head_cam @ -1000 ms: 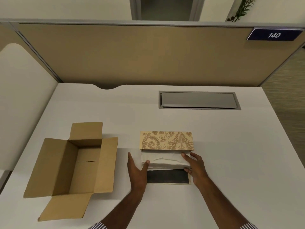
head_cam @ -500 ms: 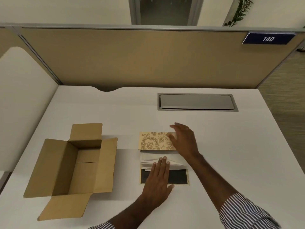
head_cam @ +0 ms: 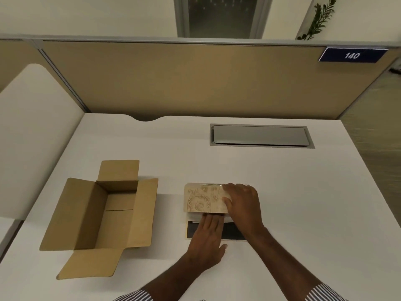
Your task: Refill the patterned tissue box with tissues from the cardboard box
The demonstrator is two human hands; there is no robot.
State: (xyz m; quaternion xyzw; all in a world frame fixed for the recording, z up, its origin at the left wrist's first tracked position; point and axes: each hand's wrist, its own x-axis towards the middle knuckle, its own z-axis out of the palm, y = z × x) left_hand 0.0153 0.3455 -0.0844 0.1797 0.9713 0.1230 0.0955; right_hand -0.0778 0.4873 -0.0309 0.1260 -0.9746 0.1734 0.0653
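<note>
The patterned tissue box cover (head_cam: 202, 198), gold with a scroll design, sits tilted over the white tissue stack (head_cam: 194, 217), of which only a thin strip shows. My right hand (head_cam: 243, 206) grips the cover's right part, fingers over its top. My left hand (head_cam: 206, 240) lies flat, fingers pressing on the tissues at the cover's near edge. Under both is the box's dark base (head_cam: 233, 233) with a pale rim. The cardboard box (head_cam: 104, 210) stands to the left with all flaps spread, and its inside looks empty.
Everything rests on a white desk (head_cam: 303, 203). A grey cable hatch (head_cam: 261, 135) is set into the desk at the back right. A tan partition (head_cam: 184, 81) closes the far side, with a blue sign reading 140 (head_cam: 352, 55).
My right hand went from the tissues to the cover and has brought it forward and down over the stack. My left hand shifted from the stack's left side onto its top.
</note>
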